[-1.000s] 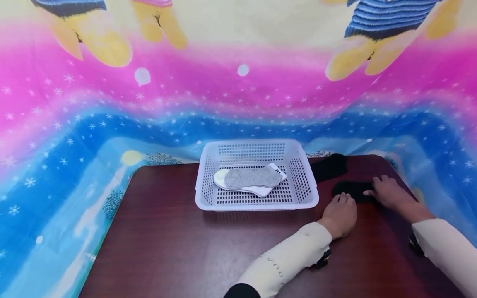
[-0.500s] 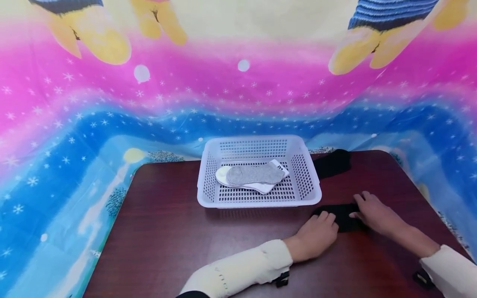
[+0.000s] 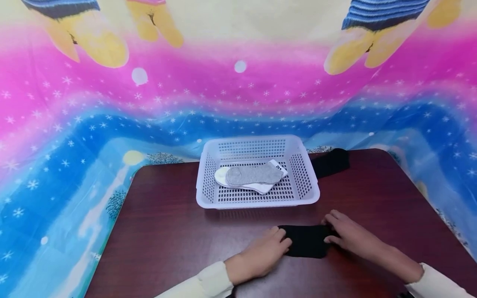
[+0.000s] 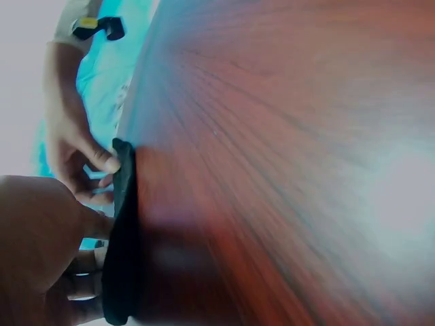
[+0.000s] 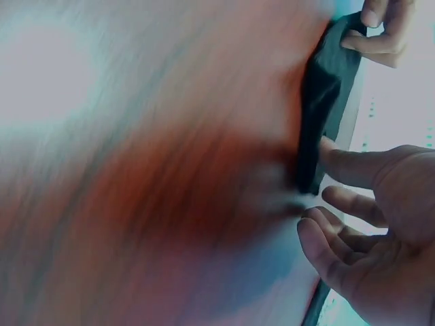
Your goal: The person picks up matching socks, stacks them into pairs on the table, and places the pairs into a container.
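Observation:
A black sock is stretched flat between my two hands near the front of the table. My left hand grips its left end, thumb and fingers at the edge. At the right end, my right hand pinches the cloth; in the right wrist view the thumb touches the black sock and the other fingers are curved beside it. The left wrist view shows the black sock edge-on, with both hands along it. Beyond stands a white plastic basket with grey and white socks inside.
Another black sock lies at the back of the table, right of the basket and partly hidden behind it. The dark red wooden table reaches to a colourful printed cloth backdrop.
Both hands have moved left and toward the front of the table, bringing the black sock from the right side to in front of the basket. The basket and the other black sock have stayed put.

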`<state>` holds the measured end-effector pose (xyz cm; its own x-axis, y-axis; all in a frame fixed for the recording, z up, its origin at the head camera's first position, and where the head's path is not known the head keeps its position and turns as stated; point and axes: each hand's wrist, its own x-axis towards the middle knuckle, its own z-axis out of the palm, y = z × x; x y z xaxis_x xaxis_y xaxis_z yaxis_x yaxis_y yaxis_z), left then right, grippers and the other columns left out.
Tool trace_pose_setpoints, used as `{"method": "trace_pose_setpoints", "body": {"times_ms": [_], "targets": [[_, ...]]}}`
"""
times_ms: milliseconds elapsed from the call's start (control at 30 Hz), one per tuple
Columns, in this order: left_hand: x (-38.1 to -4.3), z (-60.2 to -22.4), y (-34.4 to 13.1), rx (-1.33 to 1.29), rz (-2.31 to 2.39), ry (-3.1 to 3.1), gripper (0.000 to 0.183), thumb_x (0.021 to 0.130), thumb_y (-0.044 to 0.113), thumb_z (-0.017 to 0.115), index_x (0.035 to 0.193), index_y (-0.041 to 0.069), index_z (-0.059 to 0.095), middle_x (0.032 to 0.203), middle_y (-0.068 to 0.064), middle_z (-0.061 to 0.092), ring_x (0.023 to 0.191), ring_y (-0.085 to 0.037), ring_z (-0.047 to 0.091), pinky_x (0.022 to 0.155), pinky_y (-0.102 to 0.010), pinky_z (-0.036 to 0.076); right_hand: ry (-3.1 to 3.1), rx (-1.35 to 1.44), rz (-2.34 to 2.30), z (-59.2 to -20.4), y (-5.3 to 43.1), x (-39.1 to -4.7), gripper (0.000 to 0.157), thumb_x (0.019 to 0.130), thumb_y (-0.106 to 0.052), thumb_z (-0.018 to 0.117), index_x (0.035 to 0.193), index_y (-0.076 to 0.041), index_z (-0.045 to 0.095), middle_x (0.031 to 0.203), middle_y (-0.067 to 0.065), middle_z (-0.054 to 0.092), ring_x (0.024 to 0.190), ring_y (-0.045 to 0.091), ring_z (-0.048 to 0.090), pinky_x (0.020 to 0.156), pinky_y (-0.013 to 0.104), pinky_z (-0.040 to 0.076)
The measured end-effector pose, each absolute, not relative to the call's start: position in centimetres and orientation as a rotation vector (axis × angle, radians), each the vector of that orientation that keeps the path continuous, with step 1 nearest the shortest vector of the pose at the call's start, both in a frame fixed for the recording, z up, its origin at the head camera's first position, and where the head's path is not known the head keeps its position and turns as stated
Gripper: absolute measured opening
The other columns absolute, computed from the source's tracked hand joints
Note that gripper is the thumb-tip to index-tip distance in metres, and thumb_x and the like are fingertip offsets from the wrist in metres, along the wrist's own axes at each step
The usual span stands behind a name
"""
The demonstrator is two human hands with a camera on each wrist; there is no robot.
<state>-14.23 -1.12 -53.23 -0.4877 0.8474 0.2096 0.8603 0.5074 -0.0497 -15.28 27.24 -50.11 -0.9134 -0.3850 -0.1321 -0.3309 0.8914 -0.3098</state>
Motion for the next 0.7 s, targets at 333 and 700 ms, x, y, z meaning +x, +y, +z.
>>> {"method": "trace_pose_setpoints", "body": {"times_ms": [333, 700], "targets": [[-14.1, -52.6, -5.7, -1.350, -0.204, -2.628, 0.010, 0.087, 0.014, 0.062, 0.096, 0.017, 0.062, 0.087, 0.006, 0.053, 0.081, -0.012, 0.049, 0.072, -0.024, 0.043, 2.915, -0.812, -0.530, -51.0, 24.9, -14.8, 0.032, 0.079, -0.028, 0.078, 0.104, -0.021, 0.059, 0.102, -0.010, 0.050, 0.091, 0.004, 0.047, 0.076, 0.026, 0.049], [-12.3, -52.9, -7.4, -1.257, -0.285, -2.606, 0.037, 0.087, 0.017, 0.064, 0.123, 0.011, 0.059, 0.129, -0.009, 0.054, 0.123, -0.023, 0.049, 0.098, -0.033, 0.045, 2.843, -1.302, -0.396, -51.5, 23.3, -14.2, 0.051, 0.090, -0.030, 0.066, 0.139, -0.024, 0.051, 0.145, -0.007, 0.045, 0.129, 0.010, 0.046, 0.094, 0.033, 0.049]]}}
